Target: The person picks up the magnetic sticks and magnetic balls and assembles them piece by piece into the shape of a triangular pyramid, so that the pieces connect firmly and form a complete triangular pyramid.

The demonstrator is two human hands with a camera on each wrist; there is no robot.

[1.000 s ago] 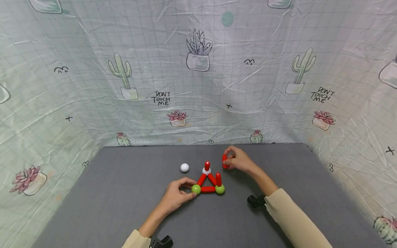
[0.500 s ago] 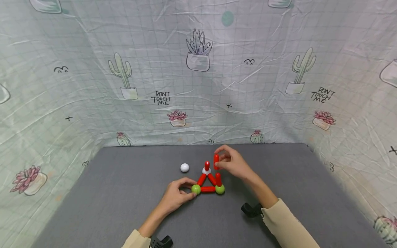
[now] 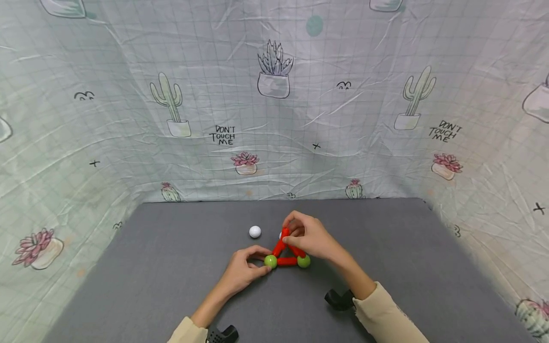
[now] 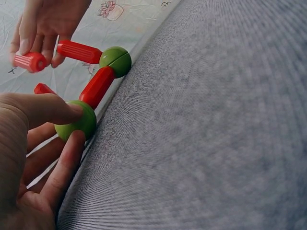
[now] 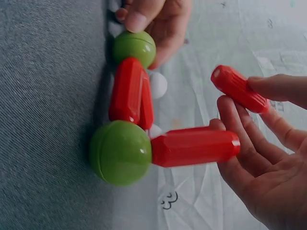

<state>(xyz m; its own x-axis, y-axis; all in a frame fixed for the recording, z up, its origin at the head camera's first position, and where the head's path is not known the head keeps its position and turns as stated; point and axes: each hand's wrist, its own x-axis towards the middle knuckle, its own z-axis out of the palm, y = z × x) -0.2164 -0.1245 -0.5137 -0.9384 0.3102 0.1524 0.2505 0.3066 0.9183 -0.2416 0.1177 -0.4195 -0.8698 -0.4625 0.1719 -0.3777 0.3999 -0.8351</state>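
Note:
My left hand (image 3: 245,270) pinches the left green ball (image 3: 270,261) between thumb and fingers. A red rod (image 3: 287,261) joins it to the right green ball (image 3: 303,261). Together with a white ball at the far corner, mostly hidden behind my right hand, they make a flat triangle on the table. From the right green ball a red upright rod (image 5: 196,147) stands up. My right hand (image 3: 312,237) holds a loose red rod (image 5: 240,89) by thumb and fingertips above the triangle. In the right wrist view that rod is tilted and touches no ball.
A loose white ball (image 3: 255,232) lies behind and left of the triangle. The grey table (image 3: 180,247) ends at a patterned cloth backdrop (image 3: 274,124). Black wrist cameras sit below each hand, the right one (image 3: 340,300) near the table.
My right hand has carried the red rod leftward, from the right of the triangle to above it, now covering the far corner. The left hand has stayed on the green ball.

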